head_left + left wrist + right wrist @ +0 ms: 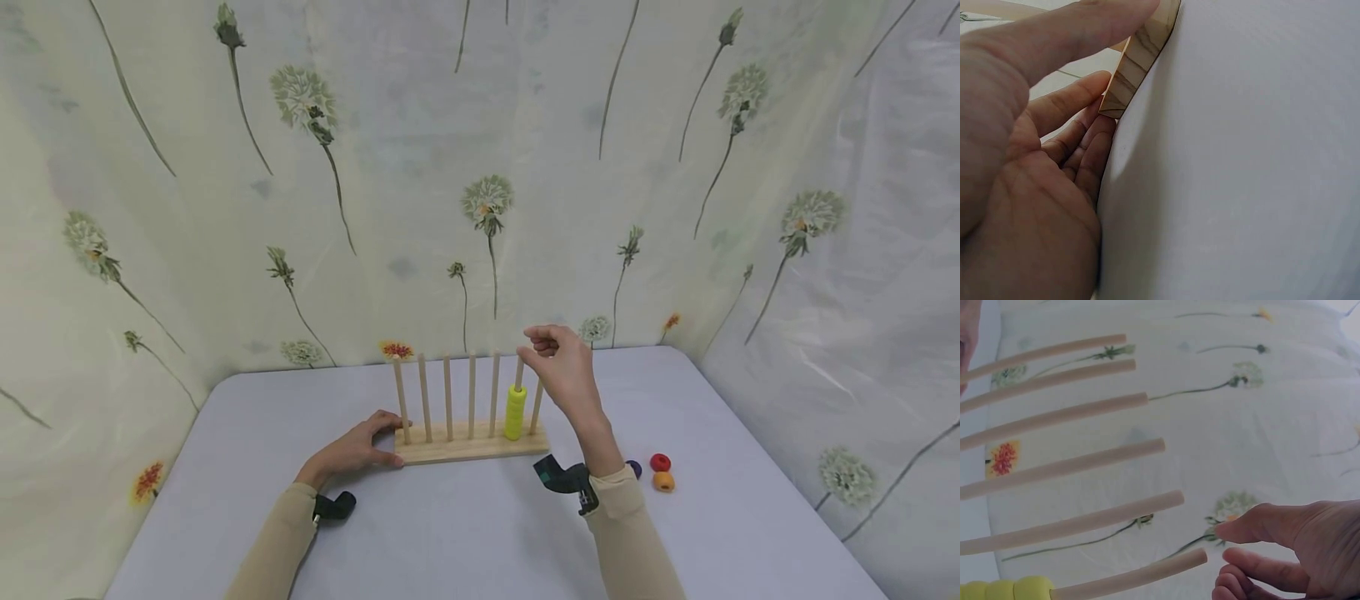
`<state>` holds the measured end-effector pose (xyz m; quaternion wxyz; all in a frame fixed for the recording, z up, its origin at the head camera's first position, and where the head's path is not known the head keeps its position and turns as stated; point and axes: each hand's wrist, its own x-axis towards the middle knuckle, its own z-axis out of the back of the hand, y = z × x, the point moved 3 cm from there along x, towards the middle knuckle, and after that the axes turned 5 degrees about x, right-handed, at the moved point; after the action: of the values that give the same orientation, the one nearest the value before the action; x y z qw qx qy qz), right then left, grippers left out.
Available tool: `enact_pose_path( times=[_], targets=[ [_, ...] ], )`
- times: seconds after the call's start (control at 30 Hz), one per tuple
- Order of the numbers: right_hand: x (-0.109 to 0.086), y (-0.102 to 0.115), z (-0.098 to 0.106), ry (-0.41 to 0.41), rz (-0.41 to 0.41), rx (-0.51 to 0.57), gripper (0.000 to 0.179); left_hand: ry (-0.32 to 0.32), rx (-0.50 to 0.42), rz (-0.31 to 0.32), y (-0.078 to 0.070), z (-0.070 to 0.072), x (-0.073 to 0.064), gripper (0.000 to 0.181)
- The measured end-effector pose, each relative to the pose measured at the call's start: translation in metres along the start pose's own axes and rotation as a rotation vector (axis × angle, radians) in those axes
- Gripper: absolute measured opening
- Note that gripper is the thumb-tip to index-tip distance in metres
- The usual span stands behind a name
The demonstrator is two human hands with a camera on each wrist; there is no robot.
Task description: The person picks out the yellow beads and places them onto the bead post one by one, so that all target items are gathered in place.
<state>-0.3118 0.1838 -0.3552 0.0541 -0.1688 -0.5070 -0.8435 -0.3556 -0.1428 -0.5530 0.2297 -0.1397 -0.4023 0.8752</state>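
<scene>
A wooden bead-stacking rack (465,452) stands on the table with a row of several upright pegs. Yellow beads (515,414) are stacked on its second peg from the right, also seen at the lower left of the right wrist view. My left hand (360,446) grips the rack's left end, thumb at the front and fingers behind; the left wrist view shows the thumb along the base's edge (1129,75). Beside the top of the yellow beads' peg (1135,576) is my right hand (566,371). Its thumb and index finger are apart, with nothing between them.
Right of the right forearm lie a red bead (660,462), an orange bead (663,482) and a dark blue bead (635,468) partly hidden by the wrist. A flower-patterned curtain (405,292) rises behind the white-covered table (435,533).
</scene>
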Motion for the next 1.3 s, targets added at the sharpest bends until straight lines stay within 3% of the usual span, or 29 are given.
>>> enact_pose_path(
  times=[0.47, 0.77, 1.1, 1.3],
  targets=[
    [0.001, -0.007, 0.004, 0.011, 0.015, 0.092, 0.029, -0.006, 0.008, -0.001, 0.002, 0.001, 0.001, 0.066],
    [0.001, -0.013, 0.007, 0.070, 0.014, 0.159, 0.029, -0.004, 0.008, -0.017, 0.002, -0.001, 0.002, 0.066],
    [-0.008, -0.016, 0.012, 0.258, -0.042, 0.237, 0.031, 0.002, 0.008, -0.009, 0.004, -0.002, -0.001, 0.066],
    [-0.016, -0.018, 0.012, 0.380, -0.013, 0.261, 0.035, 0.010, 0.005, -0.018, 0.005, -0.002, -0.003, 0.068]
  ],
)
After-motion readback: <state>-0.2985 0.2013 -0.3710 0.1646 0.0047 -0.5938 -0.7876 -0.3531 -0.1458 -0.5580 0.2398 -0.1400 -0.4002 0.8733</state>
